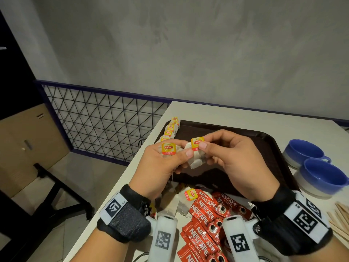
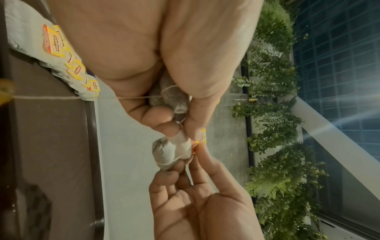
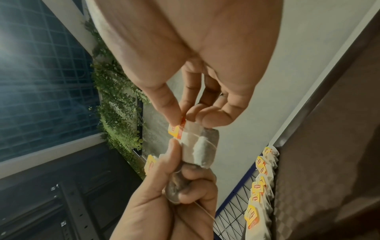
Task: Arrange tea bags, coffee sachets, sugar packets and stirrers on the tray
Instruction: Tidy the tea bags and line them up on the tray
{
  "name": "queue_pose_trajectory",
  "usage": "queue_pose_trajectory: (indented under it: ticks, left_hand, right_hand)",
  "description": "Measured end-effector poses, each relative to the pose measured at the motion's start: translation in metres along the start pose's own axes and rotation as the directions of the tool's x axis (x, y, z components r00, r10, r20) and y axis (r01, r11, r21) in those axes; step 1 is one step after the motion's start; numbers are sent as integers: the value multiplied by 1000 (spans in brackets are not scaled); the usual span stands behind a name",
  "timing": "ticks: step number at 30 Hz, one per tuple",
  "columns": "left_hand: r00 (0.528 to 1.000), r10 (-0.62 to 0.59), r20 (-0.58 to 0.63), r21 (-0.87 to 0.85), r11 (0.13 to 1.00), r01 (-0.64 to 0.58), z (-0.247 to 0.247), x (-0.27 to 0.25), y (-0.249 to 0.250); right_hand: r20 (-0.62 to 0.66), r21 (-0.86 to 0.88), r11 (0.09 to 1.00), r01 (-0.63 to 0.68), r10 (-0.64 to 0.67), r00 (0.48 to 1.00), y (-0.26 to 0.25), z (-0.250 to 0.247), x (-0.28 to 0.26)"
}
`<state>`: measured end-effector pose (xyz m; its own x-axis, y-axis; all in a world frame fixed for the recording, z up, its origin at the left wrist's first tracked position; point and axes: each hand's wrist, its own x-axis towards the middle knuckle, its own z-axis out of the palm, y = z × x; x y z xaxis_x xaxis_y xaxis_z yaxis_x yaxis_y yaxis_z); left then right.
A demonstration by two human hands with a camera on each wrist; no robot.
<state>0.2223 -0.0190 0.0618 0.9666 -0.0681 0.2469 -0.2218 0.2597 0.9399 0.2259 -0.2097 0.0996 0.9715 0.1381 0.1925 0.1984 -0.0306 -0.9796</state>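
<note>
Both hands are raised over the dark brown tray (image 1: 236, 133). My left hand (image 1: 175, 153) grips a tea bag (image 2: 174, 100) with its yellow Lipton tag (image 1: 168, 148) on top, and a thin string (image 2: 51, 97) trails from it. My right hand (image 1: 204, 148) pinches a second tea bag (image 1: 195, 160) by its tag (image 1: 197, 143); the left thumb touches this bag too. A row of tea bags (image 1: 170, 129) lies along the tray's left edge (image 3: 259, 194). Red coffee sachets (image 1: 204, 214) and a loose tea bag (image 1: 189, 195) lie on the table below my hands.
Two blue cups (image 1: 319, 173) stand right of the tray. Wooden stirrers (image 1: 340, 218) lie at the near right. The white table's left edge (image 1: 120, 184) drops off beside a wire-mesh railing (image 1: 98, 121).
</note>
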Motion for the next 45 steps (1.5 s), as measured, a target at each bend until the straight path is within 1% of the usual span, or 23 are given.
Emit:
queue_pose_trajectory:
  ticks: [4,9,12,15,18,19,22,24,26,28,31,35,41,45]
  left_hand:
    - [1000,-3,-6,5,1000,3,1,-1,0]
    - [1000,-17,-23,21,1000,17,-1,0,0]
    - [1000,-4,-5,45,999,4,-3,1,0]
    - [1000,8,-11,68,998,-7,-6,3,2]
    - [1000,9,-23,91,996,-7,-7,3,4]
    - [1000,7,-30,95,996,-4,-7,4,4]
    - [996,-10,-89,66,998,16,-8,5,2]
    - [990,-48,-132,0,999,48,-7,6,1]
    - [977,-134,-167,-134,985,112,-7,8,1]
    - [955,-226,-192,-264,949,172,-7,10,1]
    - [932,-288,-221,-346,916,201,-9,13,-1]
    - [920,-307,-244,-391,899,196,-13,15,0]
    - [905,-335,-263,-393,894,217,-13,15,-3]
    - [896,-349,-274,-415,883,217,-13,15,-3]
  right_hand:
    - [16,27,999,-37,36,999,2,1,-1]
    - [2,16,999,-49,49,999,-1,1,-1]
    - [59,-87,995,-46,51,997,-8,-2,-1]
    - [145,-168,983,-76,101,984,-19,-1,4]
    - [166,-357,934,-20,85,982,-29,0,13]
    - [178,-396,918,-1,78,981,-32,0,17]
    - [223,-415,910,4,97,970,-35,1,28]
    - [227,-424,905,-3,109,968,-33,1,42]
    - [209,-397,918,-22,114,971,-30,-1,60]
    - [191,-384,922,-40,121,974,-26,-5,80]
    - [147,-424,904,-53,127,981,-14,-10,116]
    - [104,-472,878,-79,144,984,12,-11,166]
    - [-4,-608,787,-105,130,992,48,1,221]
    - [39,-631,764,-133,202,979,62,12,244]
